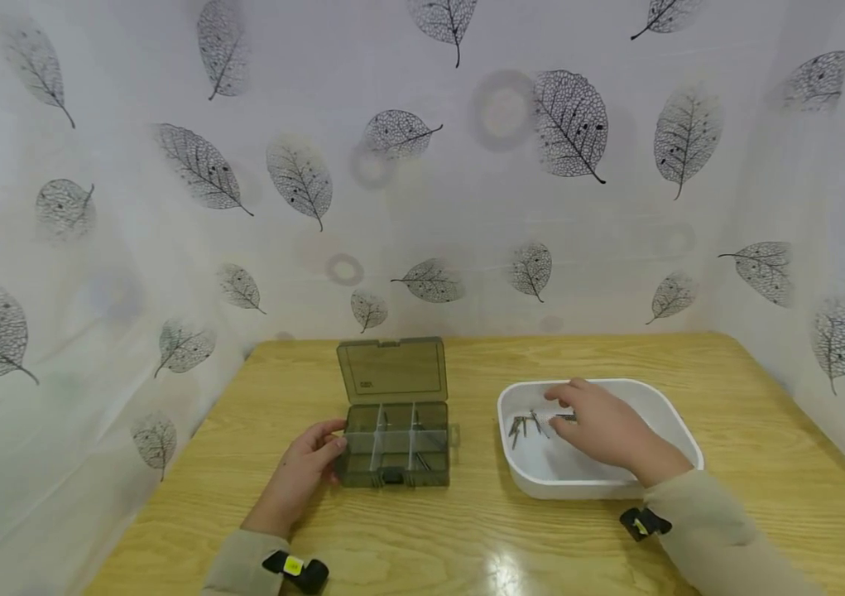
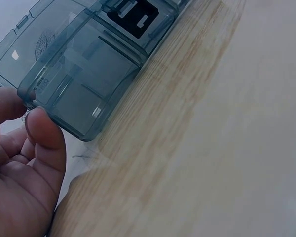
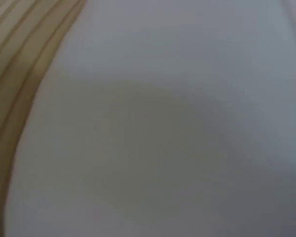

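Note:
A smoky translucent compartment box (image 1: 392,462) stands on the table with its lid (image 1: 392,370) raised at the back. Small metal pieces, perhaps screws, lie in some of its compartments. At its left end my left hand (image 1: 304,472) grips the wall between thumb (image 2: 45,129) and fingers. To the right is a white plastic tub (image 1: 541,488) with several screws (image 1: 517,430) on its floor. Over the tub reaches my right hand (image 1: 604,426), thumb and forefinger apart near the screws, nothing visible between them. The right wrist view shows mostly blurred white tub.
A wood-grain table (image 1: 467,538) carries the box and the tub, with a gap between the two. Behind and at both sides hangs a pale curtain (image 1: 467,199) printed with leaves. A clear latch flap (image 1: 454,443) juts from the box's right end.

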Demonstrator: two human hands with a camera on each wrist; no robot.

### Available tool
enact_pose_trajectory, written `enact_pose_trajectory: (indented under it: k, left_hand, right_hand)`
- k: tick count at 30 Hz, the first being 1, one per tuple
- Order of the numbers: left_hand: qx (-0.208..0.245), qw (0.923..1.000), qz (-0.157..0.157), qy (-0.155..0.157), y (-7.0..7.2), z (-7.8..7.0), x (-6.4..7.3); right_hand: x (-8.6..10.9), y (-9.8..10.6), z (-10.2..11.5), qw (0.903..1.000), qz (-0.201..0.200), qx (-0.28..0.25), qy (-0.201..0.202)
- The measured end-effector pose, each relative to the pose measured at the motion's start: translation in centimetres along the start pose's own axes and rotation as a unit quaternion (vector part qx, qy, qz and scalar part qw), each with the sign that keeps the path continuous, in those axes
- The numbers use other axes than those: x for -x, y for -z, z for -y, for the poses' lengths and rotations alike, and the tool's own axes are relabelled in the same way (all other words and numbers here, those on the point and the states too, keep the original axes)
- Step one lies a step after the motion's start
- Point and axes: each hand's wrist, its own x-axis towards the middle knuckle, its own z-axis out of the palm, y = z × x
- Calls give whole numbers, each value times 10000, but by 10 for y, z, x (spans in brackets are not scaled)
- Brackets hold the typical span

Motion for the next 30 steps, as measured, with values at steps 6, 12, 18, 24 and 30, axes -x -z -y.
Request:
enact_pose_trajectory:
  k: [6, 12, 18, 24, 30]
  left_hand:
    - [61, 10000, 27, 0, -1, 1, 0]
    - [96, 10000, 25, 2, -1, 3, -2]
    - [97, 10000, -5, -11, -1, 2, -2]
    - [74, 10000, 7, 4, -1, 3, -1]
    - [91, 10000, 6, -32, 0, 3, -1]
  right_hand:
    - [14, -2, -31, 9991, 239, 268, -212]
    - [25, -4, -48, 9980, 317, 423, -346]
    - [25, -5, -52, 9975, 389, 490, -337]
    - [26, -4, -53, 9969, 476, 373, -506]
    - [24, -4, -54, 9960, 604, 281, -596]
